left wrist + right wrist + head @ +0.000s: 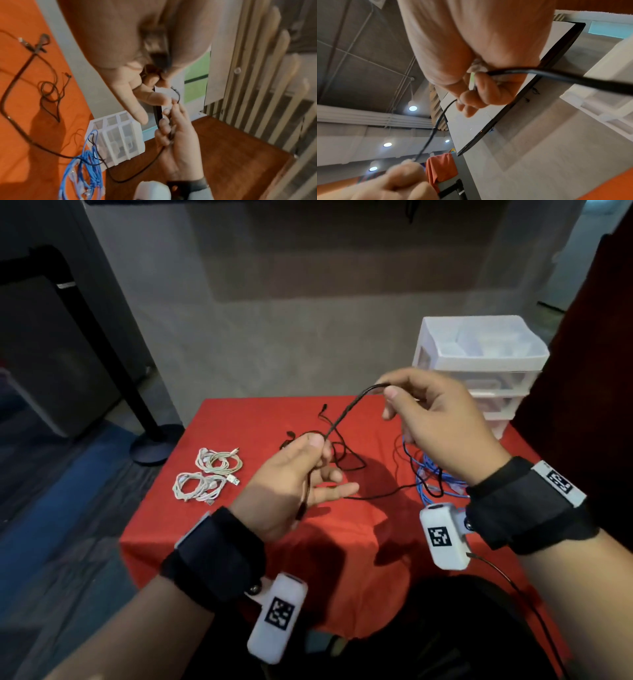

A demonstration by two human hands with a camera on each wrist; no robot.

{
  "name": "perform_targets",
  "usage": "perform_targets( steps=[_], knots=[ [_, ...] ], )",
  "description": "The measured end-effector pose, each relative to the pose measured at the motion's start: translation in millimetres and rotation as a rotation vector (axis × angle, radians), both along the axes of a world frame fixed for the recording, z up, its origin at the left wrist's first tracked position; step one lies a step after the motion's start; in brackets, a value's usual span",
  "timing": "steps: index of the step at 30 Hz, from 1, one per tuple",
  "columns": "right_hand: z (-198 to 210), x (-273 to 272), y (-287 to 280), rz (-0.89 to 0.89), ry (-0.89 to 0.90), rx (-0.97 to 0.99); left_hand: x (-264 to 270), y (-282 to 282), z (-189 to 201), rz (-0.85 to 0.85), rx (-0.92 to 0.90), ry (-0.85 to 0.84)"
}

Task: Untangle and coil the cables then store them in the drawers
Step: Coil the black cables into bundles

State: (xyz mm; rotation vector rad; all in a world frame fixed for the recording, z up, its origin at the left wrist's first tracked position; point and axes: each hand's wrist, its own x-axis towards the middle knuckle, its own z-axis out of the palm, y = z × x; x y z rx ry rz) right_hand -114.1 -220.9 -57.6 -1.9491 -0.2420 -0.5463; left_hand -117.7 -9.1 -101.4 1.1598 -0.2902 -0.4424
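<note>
A black cable (346, 414) is held taut above the table (342, 529) between both hands. The left hand (294, 491) pinches it between thumb and forefinger, the remaining fingers being spread loosely below. The right hand (442, 422) pinches the cable's upper bend with curled fingertips, slightly higher and farther back. The rest of the black cable lies in loose loops on the red cloth behind the left hand, and one strand runs rightward to a heap of blue cables (435, 481) near the table's right edge, where it is tangled with them. Two coiled white cables (205, 477) are laid side by side, touching, on the left part of the table, well apart from the blue heap.

A white plastic drawer unit (479, 364) stands at the far right corner of the table, its translucent drawers stacked one above another; whether any is pulled out cannot be told. The table is covered with a red cloth that hangs over the near edge. Behind it a plain grey wall (274, 320) is seen, and at the left a black stand (102, 344) with a round base rests on a floor of grey and blue. In the right wrist view, round ceiling lights (412, 108) and a dark-framed white board (505, 108) are visible overhead.
</note>
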Motion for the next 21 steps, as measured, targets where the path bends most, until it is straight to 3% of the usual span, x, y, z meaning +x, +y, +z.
perform_targets(
  steps=[2, 6, 8, 11, 13, 15, 19, 21],
  knots=[
    [-10.0, 3.2, -1.7, -0.032, 0.018, -0.028, -3.8, 10.1, 3.8, -0.056, -0.037, 0.066],
    [-38.4, 9.7, -7.0, -0.165, 0.063, -0.101, -9.9, 28.1, 13.6, -0.218, 0.074, 0.147],
    [-51.4, 5.8, -5.2, -0.194, 0.126, -0.259, -10.5, 32.7, 18.9, -0.197, 0.029, 0.155],
    [-63.8, -15.3, 15.3, -0.020, 0.202, -0.562, -5.0, 32.8, 28.6, -0.033, -0.177, 0.131],
    [-62.4, -34.4, 35.3, 0.200, 0.196, -0.644, 0.3, 27.2, 27.8, 0.093, -0.185, 0.036],
    [-52.1, -46.2, 48.5, 0.336, 0.149, -0.697, 2.8, 20.0, 20.4, 0.179, 0.007, -0.138],
    [-18.7, -46.8, 45.7, 0.330, 0.069, -0.620, -0.8, 18.1, 9.1, 0.201, 0.564, -0.626],
    [-6.8, -39.8, 35.9, 0.277, 0.079, -0.488, -2.8, 21.6, 8.1, 0.142, 0.673, -0.678]
  ],
)
